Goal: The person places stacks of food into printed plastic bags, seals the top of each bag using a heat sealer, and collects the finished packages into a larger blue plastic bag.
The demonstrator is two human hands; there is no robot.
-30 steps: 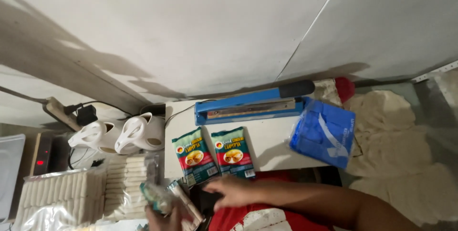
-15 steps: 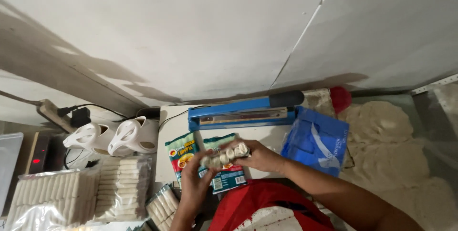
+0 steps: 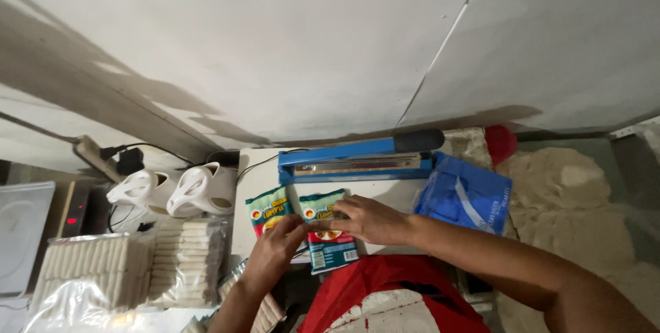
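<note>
While the head camera looked down on a cluttered white worktable (image 3: 392, 192), the far left held a clear plastic bag of pale stacked rolls (image 3: 89, 268), with a second such bag (image 3: 187, 261) beside it. Behind them sat two white plastic tape dispensers (image 3: 175, 192). Next came two green printed food pouches lying flat on the table, the left pouch (image 3: 268, 209) partly under the left hand (image 3: 275, 250), the right pouch (image 3: 328, 237) under both hands. The left hand's fingers were curled at the right pouch's left edge, whether pinching it could not be told. The right hand (image 3: 371, 217) lay flat, fingers spread narrowly, pressing the pouch's upper part. Half a second earlier both hands were raised, gripping a small row of pale rolls above the pouches; those rolls were no longer visible. Behind the hands stood a blue bar-shaped heat sealer with a black handle (image 3: 357, 161), and rightmost a blue plastic bag (image 3: 467, 199).
</note>
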